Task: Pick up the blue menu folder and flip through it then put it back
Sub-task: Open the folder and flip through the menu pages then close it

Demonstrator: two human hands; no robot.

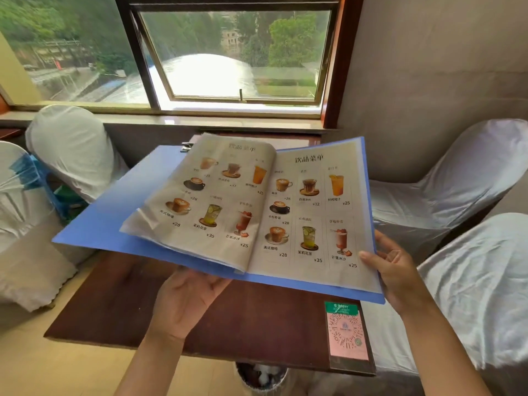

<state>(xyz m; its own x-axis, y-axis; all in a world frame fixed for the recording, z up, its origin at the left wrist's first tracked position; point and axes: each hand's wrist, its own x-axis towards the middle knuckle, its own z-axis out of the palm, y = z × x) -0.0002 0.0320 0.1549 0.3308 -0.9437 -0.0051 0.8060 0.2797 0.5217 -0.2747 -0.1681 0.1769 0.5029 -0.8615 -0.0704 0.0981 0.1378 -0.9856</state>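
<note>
A: The blue menu folder (pixel 94 232) is held open in the air above the dark worktop (pixel 120 304), with the drinks pages facing up. At the nine o'clock side the blue cover is spread flat and unsupported.

B: Toward six o'clock the left hand (pixel 185 304) is seen palm up beneath the spine. Its fingers (pixel 211 284) are spread open and tucked under the cover; nothing is pinched there, the folder is simply rested on them.

A: For the flipping to be done well, that support should be kept right under the spine, so the folder is not tipped as sheets are turned.

B: Toward three o'clock, the right hand (pixel 397 270) is met at the outer edge of the right-hand page (pixel 314 212). The thumb is laid on top near the bottom corner and the fingers are slightly parted, curled behind the blue edge.

A: A single sleeve ought to be separated by the thumb and carried over toward nine o'clock. The plastic looks slippery, so two sheets could easily be taken together.

B: A QR card (pixel 347 332) is noted on the worktop at five o'clock, below the folder.
</note>
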